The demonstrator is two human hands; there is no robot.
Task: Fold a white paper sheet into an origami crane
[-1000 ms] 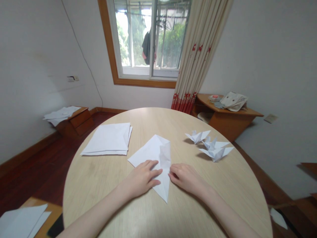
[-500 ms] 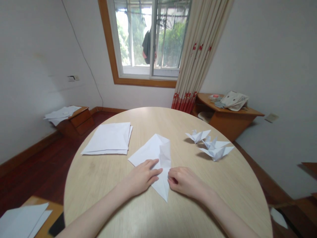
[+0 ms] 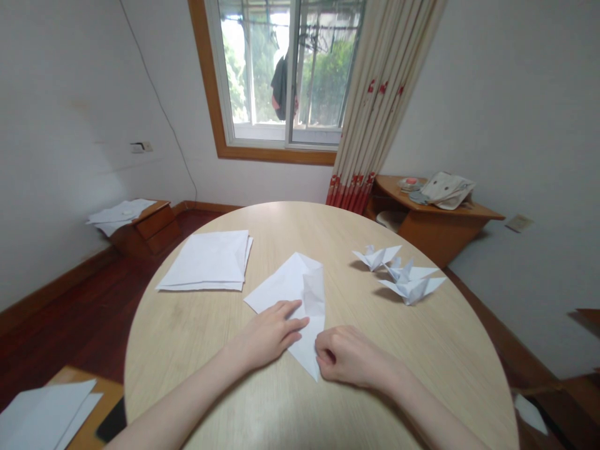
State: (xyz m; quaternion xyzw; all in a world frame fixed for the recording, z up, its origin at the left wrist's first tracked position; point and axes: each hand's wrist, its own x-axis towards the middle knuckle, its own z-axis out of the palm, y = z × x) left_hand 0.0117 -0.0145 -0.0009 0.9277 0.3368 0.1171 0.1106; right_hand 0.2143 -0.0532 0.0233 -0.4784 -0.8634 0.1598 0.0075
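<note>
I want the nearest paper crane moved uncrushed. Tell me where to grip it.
Pinch the nearest crane by its raised middle body, coming from above. Its thin wings spread flat toward the table and would likely bend.

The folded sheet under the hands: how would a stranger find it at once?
On the round table, look near the front edge, where the left hand presses flat. The folded sheet lies there, a pointed kite shape, unlike the square paper stack or the small paper birds.
</note>
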